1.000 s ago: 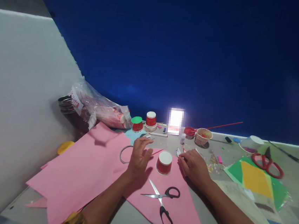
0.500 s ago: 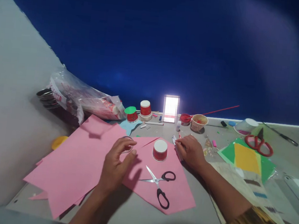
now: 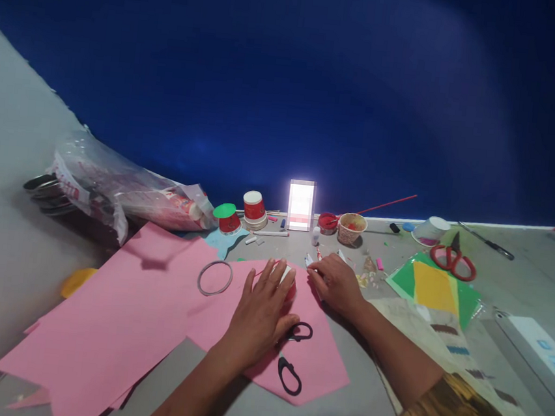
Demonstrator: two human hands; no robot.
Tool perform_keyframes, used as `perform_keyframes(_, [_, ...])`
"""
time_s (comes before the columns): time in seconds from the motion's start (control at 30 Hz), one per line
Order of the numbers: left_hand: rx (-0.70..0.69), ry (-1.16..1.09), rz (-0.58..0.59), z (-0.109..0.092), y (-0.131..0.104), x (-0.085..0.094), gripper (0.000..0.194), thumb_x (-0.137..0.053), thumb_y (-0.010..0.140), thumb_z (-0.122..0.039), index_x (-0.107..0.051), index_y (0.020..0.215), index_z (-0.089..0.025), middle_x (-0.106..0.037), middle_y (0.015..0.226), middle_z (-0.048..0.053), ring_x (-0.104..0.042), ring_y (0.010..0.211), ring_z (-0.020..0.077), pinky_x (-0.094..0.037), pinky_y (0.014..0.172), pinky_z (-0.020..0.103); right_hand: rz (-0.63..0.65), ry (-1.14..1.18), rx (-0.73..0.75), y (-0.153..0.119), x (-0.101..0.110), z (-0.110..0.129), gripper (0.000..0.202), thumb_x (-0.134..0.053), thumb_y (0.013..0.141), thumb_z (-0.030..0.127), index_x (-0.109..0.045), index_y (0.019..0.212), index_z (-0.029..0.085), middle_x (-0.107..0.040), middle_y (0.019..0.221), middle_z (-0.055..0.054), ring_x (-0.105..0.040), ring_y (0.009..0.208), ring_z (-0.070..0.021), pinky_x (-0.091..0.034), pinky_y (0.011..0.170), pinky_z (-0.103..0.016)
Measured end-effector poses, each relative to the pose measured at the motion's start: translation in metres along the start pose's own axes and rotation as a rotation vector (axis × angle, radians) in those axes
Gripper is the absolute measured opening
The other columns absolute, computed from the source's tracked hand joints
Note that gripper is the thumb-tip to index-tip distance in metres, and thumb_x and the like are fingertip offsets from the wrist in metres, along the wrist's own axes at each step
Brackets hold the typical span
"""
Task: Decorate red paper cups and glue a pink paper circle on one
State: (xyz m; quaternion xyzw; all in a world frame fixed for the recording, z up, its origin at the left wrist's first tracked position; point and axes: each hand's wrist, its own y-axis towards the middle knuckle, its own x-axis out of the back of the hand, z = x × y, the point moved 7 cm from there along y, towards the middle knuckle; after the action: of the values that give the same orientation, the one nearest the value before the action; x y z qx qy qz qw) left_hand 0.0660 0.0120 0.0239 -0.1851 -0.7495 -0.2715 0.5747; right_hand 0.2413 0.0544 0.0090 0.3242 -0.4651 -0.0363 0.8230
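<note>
My left hand (image 3: pixel 261 318) reaches over the red and white paper cup (image 3: pixel 291 290), its fingers stretched out and covering most of it. Whether it grips the cup is hidden. Under this hand lie black-handled scissors (image 3: pixel 289 375), blades out of sight, on a pink paper sheet (image 3: pixel 314 359). At the sheet's right edge, my right hand (image 3: pixel 341 283) has its fingers bent and pressed together beside white, pen-like sticks (image 3: pixel 308 261). What it holds is hidden. A grey ring (image 3: pixel 214 278) rests on the pink paper, left of my left hand.
Larger pink sheets (image 3: pixel 114 323) spread across the left. Along the back stand a green-bottomed cup (image 3: pixel 227 219), stacked cups (image 3: pixel 255 210), a red paint pot (image 3: pixel 328 223) and a wicker-look cup (image 3: pixel 352 229). Red-handled scissors (image 3: pixel 453 261) lie on green and yellow sheets (image 3: pixel 434 288) at right.
My left hand has moved right, from beside the grey ring to over the cup and scissors, uncovering the ring. My right hand stays by the pen-like sticks. The view has shifted rightward.
</note>
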Motion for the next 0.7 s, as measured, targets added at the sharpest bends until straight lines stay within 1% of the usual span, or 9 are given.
perform_keyframes(0.07, [0.008,-0.038,0.011,0.001,-0.002,-0.002,0.073,-0.064,0.097,-0.027,-0.032,0.162,-0.023,-0.032,0.172,0.018,-0.023,0.162,0.0377,-0.027,0.125,0.067,-0.003,0.011,-0.014,0.0,0.001,-0.001,0.019,-0.062,0.1,0.023,-0.074,0.085,0.021,-0.07,0.077,-0.005,-0.061,0.079,-0.0228,-0.044,0.074,-0.034])
perform_keyframes(0.13, [0.022,-0.096,-0.035,0.005,-0.003,0.0,0.075,-0.064,0.097,-0.028,-0.028,0.163,-0.022,-0.029,0.173,0.02,-0.022,0.163,0.0376,-0.027,0.125,0.067,-0.013,0.023,-0.039,0.001,0.004,-0.003,0.019,-0.062,0.1,0.024,-0.074,0.085,0.021,-0.072,0.077,-0.006,-0.062,0.079,-0.0231,-0.044,0.075,-0.035])
perform_keyframes(0.23, [0.062,-0.212,-0.147,0.014,-0.005,0.006,0.079,-0.063,0.099,-0.036,-0.021,0.165,-0.022,-0.028,0.172,0.023,-0.023,0.162,0.038,-0.031,0.125,0.064,-0.045,0.046,-0.092,0.002,0.009,-0.008,0.019,-0.062,0.1,0.025,-0.074,0.086,0.022,-0.074,0.078,-0.005,-0.064,0.078,-0.0224,-0.045,0.076,-0.034])
perform_keyframes(0.33, [0.142,-0.312,-0.188,0.028,-0.006,0.008,0.076,-0.058,0.102,-0.044,-0.021,0.165,-0.023,-0.033,0.17,0.022,-0.027,0.161,0.0384,-0.035,0.124,0.063,-0.076,0.075,-0.147,0.002,0.014,-0.012,0.021,-0.059,0.1,0.026,-0.075,0.087,0.022,-0.077,0.08,-0.004,-0.068,0.077,-0.0208,-0.047,0.075,-0.032])
perform_keyframes(0.43, [0.24,-0.361,-0.196,0.046,-0.009,0.013,0.067,-0.056,0.102,-0.049,-0.034,0.16,-0.023,-0.04,0.167,0.019,-0.03,0.159,0.0387,-0.036,0.124,0.065,-0.089,0.101,-0.194,0.001,0.015,-0.016,0.023,-0.058,0.1,0.028,-0.075,0.086,0.023,-0.079,0.083,-0.004,-0.071,0.077,-0.0202,-0.048,0.074,-0.031])
perform_keyframes(0.53, [0.322,-0.387,-0.227,0.068,-0.018,0.025,0.051,-0.057,0.1,-0.048,-0.054,0.145,-0.023,-0.053,0.156,0.017,-0.04,0.154,0.0368,-0.04,0.122,0.062,-0.091,0.119,-0.234,0.0,0.015,-0.021,0.025,-0.057,0.1,0.032,-0.076,0.086,0.023,-0.081,0.084,-0.005,-0.072,0.076,-0.0207,-0.048,0.073,-0.031])
perform_keyframes(0.6, [0.37,-0.406,-0.246,0.082,-0.026,0.035,0.04,-0.06,0.098,-0.048,-0.064,0.129,-0.023,-0.062,0.143,0.014,-0.052,0.144,0.0338,-0.048,0.117,0.057,-0.089,0.127,-0.252,0.0,0.015,-0.024,0.026,-0.056,0.1,0.034,-0.076,0.086,0.023,-0.081,0.085,-0.005,-0.073,0.077,-0.0209,-0.048,0.073,-0.03])
perform_keyframes(0.67, [0.384,-0.444,-0.243,0.092,-0.033,0.047,0.034,-0.061,0.097,-0.047,-0.068,0.118,-0.023,-0.067,0.131,0.012,-0.063,0.129,0.0298,-0.057,0.107,0.05,-0.087,0.131,-0.262,-0.001,0.014,-0.026,0.027,-0.056,0.099,0.035,-0.076,0.086,0.023,-0.082,0.086,-0.005,-0.073,0.077,-0.021,-0.048,0.073,-0.03])
perform_keyframes(0.7, [0.38,-0.467,-0.225,0.094,-0.035,0.052,0.033,-0.06,0.097,-0.047,-0.068,0.116,-0.022,-0.068,0.129,0.011,-0.067,0.122,0.0278,-0.06,0.101,0.046,-0.086,0.131,-0.265,-0.001,0.014,-0.026,0.027,-0.055,0.099,0.035,-0.076,0.085,0.023,-0.081,0.085,-0.005,-0.073,0.076,-0.021,-0.048,0.072,-0.03])
